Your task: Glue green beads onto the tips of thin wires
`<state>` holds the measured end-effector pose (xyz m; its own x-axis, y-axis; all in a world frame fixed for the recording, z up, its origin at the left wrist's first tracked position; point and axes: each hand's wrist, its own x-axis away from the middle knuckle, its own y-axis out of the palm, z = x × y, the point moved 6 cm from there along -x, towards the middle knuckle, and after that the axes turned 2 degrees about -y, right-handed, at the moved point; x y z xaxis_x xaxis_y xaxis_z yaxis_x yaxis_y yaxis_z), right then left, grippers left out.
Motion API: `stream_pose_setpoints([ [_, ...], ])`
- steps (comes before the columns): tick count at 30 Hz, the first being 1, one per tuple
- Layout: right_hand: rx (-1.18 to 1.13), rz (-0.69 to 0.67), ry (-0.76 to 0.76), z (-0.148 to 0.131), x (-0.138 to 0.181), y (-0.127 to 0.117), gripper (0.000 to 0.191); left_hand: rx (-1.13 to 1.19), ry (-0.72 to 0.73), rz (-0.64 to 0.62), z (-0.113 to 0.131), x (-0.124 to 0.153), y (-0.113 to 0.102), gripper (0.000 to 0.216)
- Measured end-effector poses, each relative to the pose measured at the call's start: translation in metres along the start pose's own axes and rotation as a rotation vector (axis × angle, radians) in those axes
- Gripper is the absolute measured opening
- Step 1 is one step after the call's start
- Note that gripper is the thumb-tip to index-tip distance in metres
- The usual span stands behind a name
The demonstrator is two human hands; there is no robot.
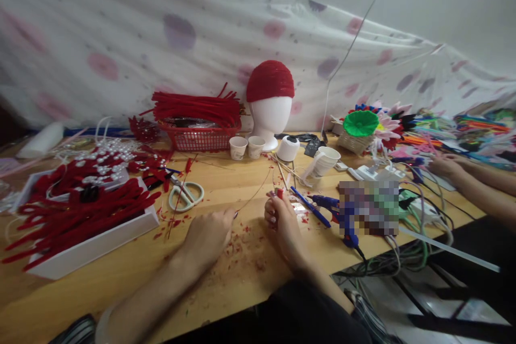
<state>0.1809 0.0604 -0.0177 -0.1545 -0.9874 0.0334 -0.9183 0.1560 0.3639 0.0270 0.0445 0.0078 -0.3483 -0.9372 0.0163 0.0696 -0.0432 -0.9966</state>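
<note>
**Q:** At the lower centre of the frame, what do the two hands hold?

**A:** The left hand [207, 236] rests on the bench [226, 188] with its fingers curled shut, pinching one end of a thin wire [258, 191] that rises up and right. The right hand [282, 223] is also closed, gripping a small red piece [279, 192] at its fingertips, just beside the wire. Red scraps [242, 244] lie scattered on the bench between and below the hands.

**Q:** What surrounds them?

**A:** At left, a white tray [92, 247] carries a heap of red pipe cleaners [76, 209], with pearl beads [108, 153] behind it. White scissors [185, 193] lie near the left hand. Right of the right hand lie a blue pen [310, 207] and a blue glue gun [342, 215]. At upper centre stand a red basket [199, 137] loaded with more red stems, two paper cups [245, 147], and a white foam head [269, 115] wearing a red cap [270, 79]. A green flower [360, 122] sits in a woven basket [352, 142] at right.

**Q:** Is anyone else present?

**A:** Another person's forearms [475, 177] reach in from the right edge of the frame, well apart from the two hands.
</note>
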Motion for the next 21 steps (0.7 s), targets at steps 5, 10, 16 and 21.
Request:
stream_pose_setpoints([
  [5, 0.147, 0.109, -0.181, -0.007, -0.003, -0.015, 0.018, 0.027, 0.0, -0.033, 0.0, -0.002, 0.004, 0.031],
  [10, 0.525, 0.045, -0.36, -0.027, -0.005, -0.014, 0.027, 0.062, -0.014, -0.039, -0.001, -0.003, 0.006, 0.032],
  [16, 0.693, -0.015, -0.499, -0.048, -0.025, 0.008, 0.028, 0.118, -0.015, -0.022, -0.004, -0.006, 0.007, 0.029],
  [21, 0.805, -0.122, -0.537, -0.031, -0.037, 0.022, 0.015, 0.149, -0.032, -0.003, -0.006, -0.007, 0.009, 0.03],
])
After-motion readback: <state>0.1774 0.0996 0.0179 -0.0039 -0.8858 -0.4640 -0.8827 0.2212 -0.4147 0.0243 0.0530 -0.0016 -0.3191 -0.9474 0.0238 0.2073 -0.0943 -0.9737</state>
